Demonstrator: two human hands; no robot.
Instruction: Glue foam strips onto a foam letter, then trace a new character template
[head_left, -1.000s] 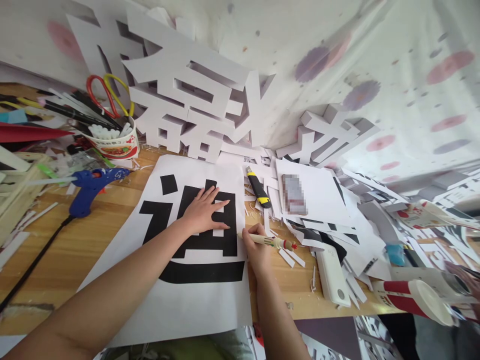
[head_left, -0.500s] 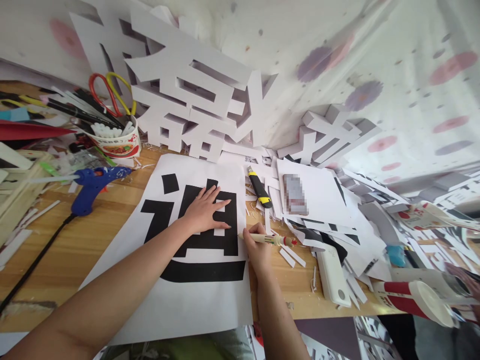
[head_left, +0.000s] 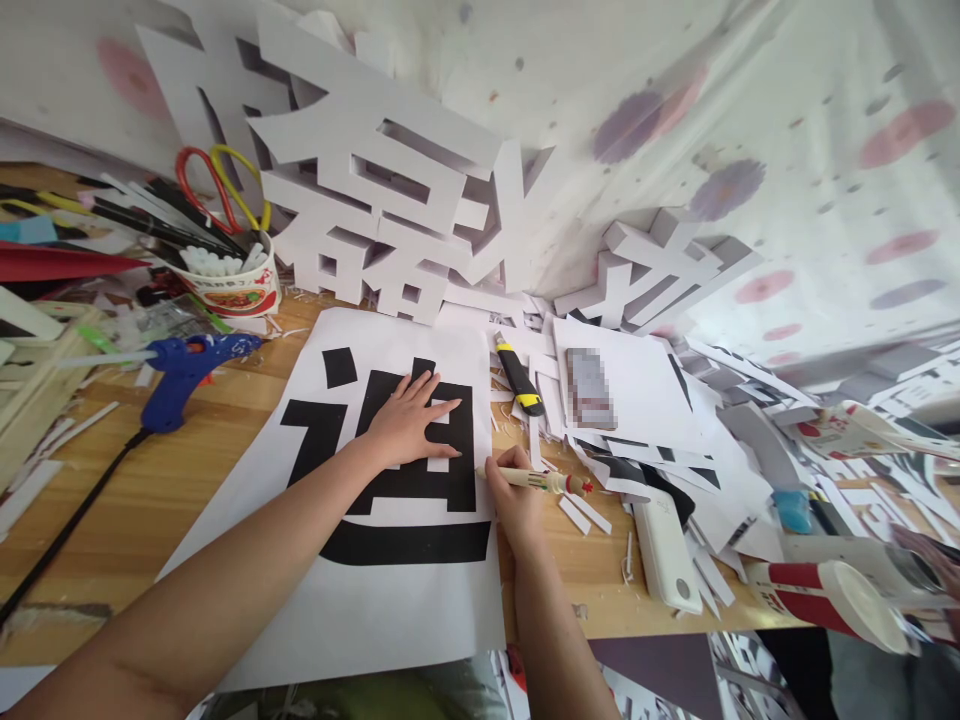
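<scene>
Sheet, one: flat on wooden table, bearing large black character. Left hand: spread open upon it, grasping nothing. Right hand: fingers closed round pen, tip beside character's right edge; contact too small to tell. Change over the last second: none evident, suggesting a pause or minute strokes. Cutter: just beside sheet.

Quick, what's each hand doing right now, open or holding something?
Left hand: open, spread flat over the black character on the white paper sheet, grasping nothing.
Right hand: closed, holding a cream pen.
</scene>
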